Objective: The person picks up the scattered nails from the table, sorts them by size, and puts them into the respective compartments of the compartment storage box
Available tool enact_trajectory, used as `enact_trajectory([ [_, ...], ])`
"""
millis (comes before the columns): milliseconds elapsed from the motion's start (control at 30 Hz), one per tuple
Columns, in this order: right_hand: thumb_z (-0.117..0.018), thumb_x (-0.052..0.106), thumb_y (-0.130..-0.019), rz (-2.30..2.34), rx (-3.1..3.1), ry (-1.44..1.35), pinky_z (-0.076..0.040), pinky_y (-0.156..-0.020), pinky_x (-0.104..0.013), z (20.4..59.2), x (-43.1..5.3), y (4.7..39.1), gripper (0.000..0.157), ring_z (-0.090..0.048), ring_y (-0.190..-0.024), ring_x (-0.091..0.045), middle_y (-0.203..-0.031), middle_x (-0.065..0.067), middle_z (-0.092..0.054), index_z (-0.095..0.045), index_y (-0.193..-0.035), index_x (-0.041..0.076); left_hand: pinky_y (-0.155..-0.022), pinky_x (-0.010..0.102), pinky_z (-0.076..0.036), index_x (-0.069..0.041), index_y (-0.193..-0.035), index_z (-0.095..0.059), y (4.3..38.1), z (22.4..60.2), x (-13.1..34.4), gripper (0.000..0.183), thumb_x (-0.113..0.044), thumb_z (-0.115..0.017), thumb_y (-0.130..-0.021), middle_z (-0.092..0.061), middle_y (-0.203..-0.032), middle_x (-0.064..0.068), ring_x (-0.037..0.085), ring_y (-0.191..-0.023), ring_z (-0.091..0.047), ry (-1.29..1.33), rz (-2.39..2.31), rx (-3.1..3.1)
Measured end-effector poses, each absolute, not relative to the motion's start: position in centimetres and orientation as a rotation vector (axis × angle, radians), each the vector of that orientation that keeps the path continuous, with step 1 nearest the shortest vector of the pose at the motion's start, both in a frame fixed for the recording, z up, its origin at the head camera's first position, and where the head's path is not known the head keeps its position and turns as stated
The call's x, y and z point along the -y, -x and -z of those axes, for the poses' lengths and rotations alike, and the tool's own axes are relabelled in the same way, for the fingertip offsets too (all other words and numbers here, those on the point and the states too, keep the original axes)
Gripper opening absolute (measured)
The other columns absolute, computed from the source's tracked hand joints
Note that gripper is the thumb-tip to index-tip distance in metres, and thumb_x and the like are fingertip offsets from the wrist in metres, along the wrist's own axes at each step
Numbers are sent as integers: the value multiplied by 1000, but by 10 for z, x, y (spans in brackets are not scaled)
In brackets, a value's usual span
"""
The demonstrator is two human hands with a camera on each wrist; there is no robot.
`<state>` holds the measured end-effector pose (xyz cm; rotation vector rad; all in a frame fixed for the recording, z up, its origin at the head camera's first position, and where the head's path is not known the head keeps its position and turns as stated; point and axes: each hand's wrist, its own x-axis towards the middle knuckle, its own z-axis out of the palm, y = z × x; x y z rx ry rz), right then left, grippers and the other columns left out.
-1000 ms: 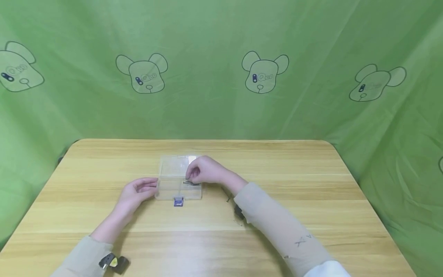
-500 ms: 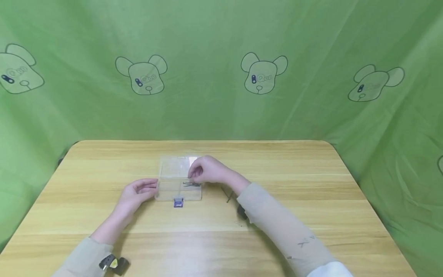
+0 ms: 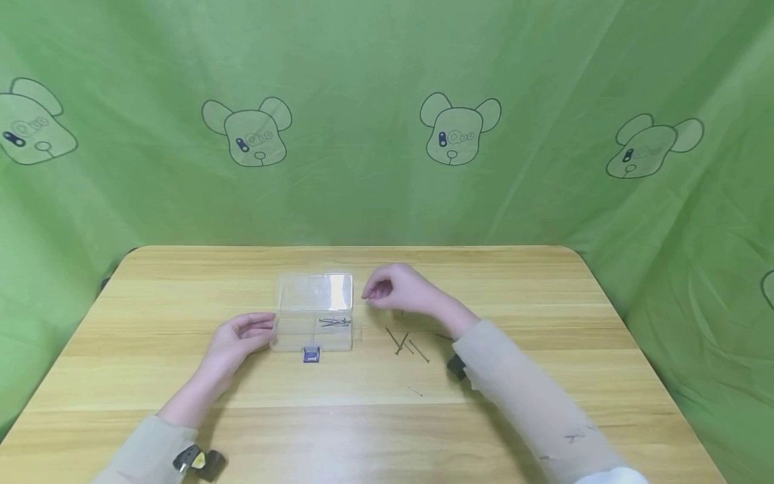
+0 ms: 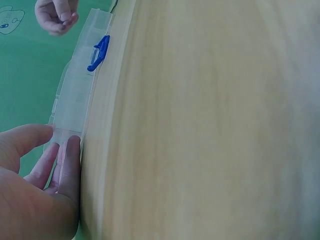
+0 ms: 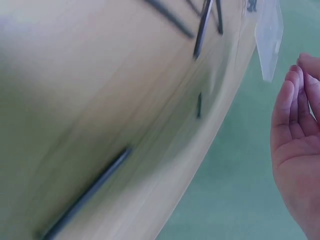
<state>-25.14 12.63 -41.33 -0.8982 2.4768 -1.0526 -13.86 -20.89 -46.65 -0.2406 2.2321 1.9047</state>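
A clear plastic box (image 3: 293, 334) stands on the table with its lid (image 3: 304, 293) raised behind it and a blue latch (image 3: 311, 355) at the front. Several nails (image 3: 334, 323) lie in its right-hand compartment. My left hand (image 3: 236, 341) touches the box's left end with extended fingers; the left wrist view shows the fingertips and thumb right at that end wall. To the right of the lid, my right hand (image 3: 404, 290) hovers over the table. Its fingers are loosely bent and nothing shows between fingertips and thumb.
Several loose nails (image 3: 418, 351) lie scattered on the wooden table (image 3: 338, 430), right of the box. A smaller, thinner one (image 3: 414, 390) lies nearer the front. One long nail (image 5: 90, 192) and a short one (image 5: 199, 105) show below the right hand. Green cloth (image 3: 357, 202) hangs behind the table.
My right hand has moved right, from over the box's right compartment to beside the lid, uncovering nails in the box and on the table. The left hand stays at the box.
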Motion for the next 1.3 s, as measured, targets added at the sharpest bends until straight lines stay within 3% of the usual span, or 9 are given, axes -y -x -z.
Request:
enact_trajectory([
  [233, -78, 5, -92, 1060, -2524, 875, -62, -83, -24, 414, -159, 251, 14, -68, -87, -13, -97, -7, -77, -78, -105, 4, -89, 11, -59, 9, -147, -53, 139, 467, 209, 56, -4, -75, -96, -69, -139, 21, 5, -104, -72, 235, -1897, -2236],
  [800, -80, 0, -89, 1047, -2582, 822, -60, -79, -21, 422, -220, 238, 13, -66, -85, -14, -94, -10, -76, -78, -102, 1, -91, 11, -58, 9, -146, -54, 140, 465, 210, 54, -5, -73, -97, -70, -137, 19, -4, -100, -69, 230, -1886, -2242],
  [1033, -81, 1, -88, 1041, -2574, 806, -60, -76, -20, 428, -241, 230, 13, -65, -82, -9, -92, -8, -76, -78, -101, 2, -90, 11, -59, 8, -146, -54, 138, 464, 209, 56, -7, -75, -96, -68, -139, 21, 1, -103, -70, 237, -1885, -2241],
  [1300, -81, 2, -87, 1034, -2551, 813, -61, -76, -21, 435, -259, 221, 15, -66, -82, -7, -92, -8, -77, -78, -102, 1, -90, 11, -59, 9, -146, -54, 139, 465, 209, 56, -5, -75, -96, -69, -138, 20, -4, -99, -69, 242, -1893, -2235],
])
